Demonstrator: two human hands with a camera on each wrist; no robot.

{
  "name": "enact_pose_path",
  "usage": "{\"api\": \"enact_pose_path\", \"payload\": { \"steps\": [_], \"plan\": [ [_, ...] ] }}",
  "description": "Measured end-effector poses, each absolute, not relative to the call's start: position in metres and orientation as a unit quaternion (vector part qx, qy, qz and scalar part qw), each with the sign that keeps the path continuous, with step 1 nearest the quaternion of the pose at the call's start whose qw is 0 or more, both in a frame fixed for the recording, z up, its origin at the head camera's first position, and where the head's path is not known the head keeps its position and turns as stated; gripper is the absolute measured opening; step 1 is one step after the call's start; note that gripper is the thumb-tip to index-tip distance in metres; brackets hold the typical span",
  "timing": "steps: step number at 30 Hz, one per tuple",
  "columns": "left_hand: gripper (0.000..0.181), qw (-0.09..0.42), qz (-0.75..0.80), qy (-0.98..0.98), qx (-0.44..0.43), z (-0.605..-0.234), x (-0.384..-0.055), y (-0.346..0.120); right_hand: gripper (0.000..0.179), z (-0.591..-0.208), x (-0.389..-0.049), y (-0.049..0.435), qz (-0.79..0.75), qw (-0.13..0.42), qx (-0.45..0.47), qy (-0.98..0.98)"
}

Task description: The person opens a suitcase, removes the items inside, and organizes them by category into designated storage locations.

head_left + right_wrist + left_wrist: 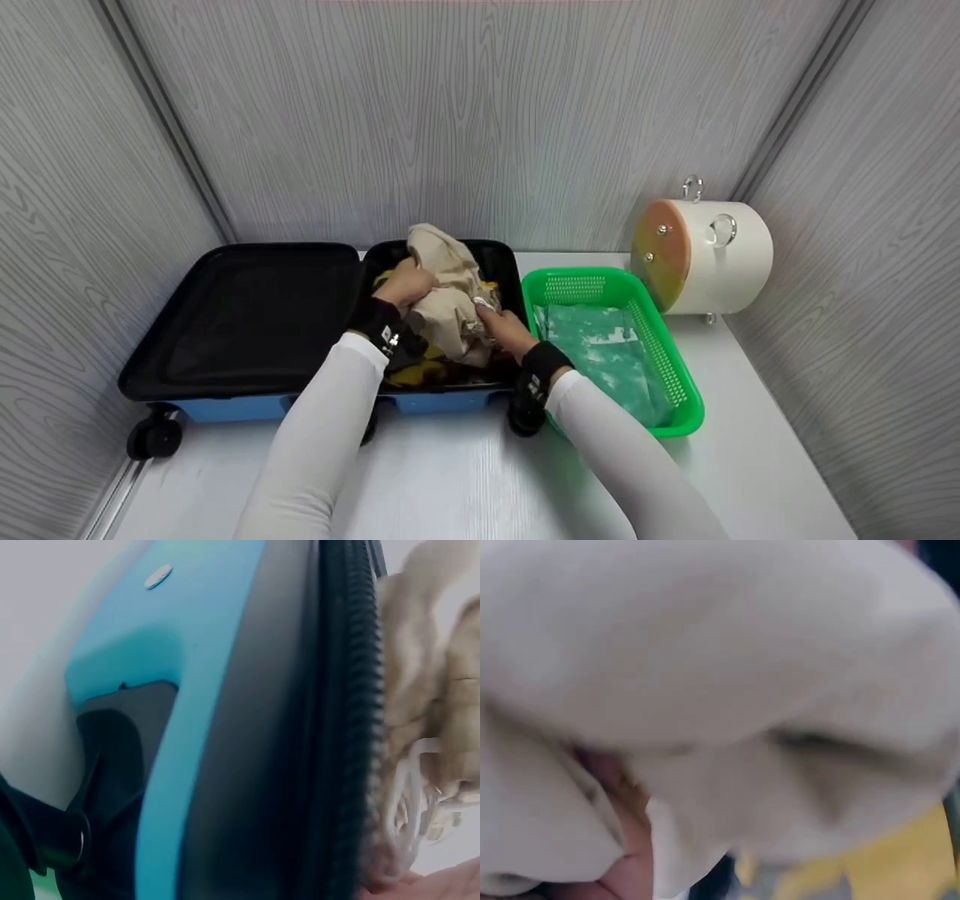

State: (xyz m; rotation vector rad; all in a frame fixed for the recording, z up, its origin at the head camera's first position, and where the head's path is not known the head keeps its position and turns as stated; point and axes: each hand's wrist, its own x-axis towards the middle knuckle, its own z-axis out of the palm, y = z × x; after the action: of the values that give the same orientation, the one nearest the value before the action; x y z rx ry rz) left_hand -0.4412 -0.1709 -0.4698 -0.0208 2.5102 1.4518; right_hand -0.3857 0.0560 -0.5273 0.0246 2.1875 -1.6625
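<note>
Left hand (407, 284); right hand (508, 331); beige cloth (448, 313) held between them; over suitcase (442, 403)

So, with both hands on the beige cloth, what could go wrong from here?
The beige cloth is bunched between the left hand and right hand, so it may crease. The white loop by the right hand could snag on the ribbed edge of the suitcase. The right sleeve passes across a corner of the green basket and might nudge it.

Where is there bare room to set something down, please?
Bare tabletop shows before the suitcase, between the sleeves, and right of the green basket, beside the wall; the suitcase's left half is bare. Its right half is crowded: left hand and right hand grip beige fabric.
</note>
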Motion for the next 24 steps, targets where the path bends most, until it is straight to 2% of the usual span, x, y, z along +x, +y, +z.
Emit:
{"api": "enact_pose_path", "payload": {
  "steps": [1, 2, 4, 7, 13, 20, 24],
  "plan": [
    [0.084, 0.106, 0.553, 0.826, -0.024, -0.443, -0.420, -0.158, 0.067, -0.527, -0.386, 0.058, -0.609, 0.199, 0.013, 0.768],
    [0.082, 0.100, 0.571, 0.814, -0.022, -0.421, -0.403, -0.147, 0.069, -0.527, -0.387, 0.059, -0.629, 0.205, 0.016, 0.750],
    [0.077, 0.092, 0.601, 0.794, -0.017, -0.395, -0.386, -0.131, 0.071, -0.527, -0.388, 0.062, -0.685, 0.216, 0.013, 0.696],
    [0.068, 0.082, 0.644, 0.761, -0.013, -0.377, -0.378, -0.116, 0.074, -0.524, -0.389, 0.067, -0.773, 0.233, 0.000, 0.590],
    [0.063, 0.089, 0.707, 0.701, 0.020, -0.364, -0.376, -0.092, 0.086, -0.514, -0.390, 0.083, -0.870, 0.237, -0.029, 0.432],
    [0.070, 0.112, 0.752, 0.646, 0.070, -0.365, -0.378, -0.071, 0.069, -0.494, -0.386, 0.116, -0.920, 0.229, -0.101, 0.300],
    [0.063, 0.116, 0.766, 0.628, 0.076, -0.368, -0.380, -0.064, 0.058, -0.481, -0.386, 0.143, -0.922, 0.209, -0.152, 0.289]
  ]
}}
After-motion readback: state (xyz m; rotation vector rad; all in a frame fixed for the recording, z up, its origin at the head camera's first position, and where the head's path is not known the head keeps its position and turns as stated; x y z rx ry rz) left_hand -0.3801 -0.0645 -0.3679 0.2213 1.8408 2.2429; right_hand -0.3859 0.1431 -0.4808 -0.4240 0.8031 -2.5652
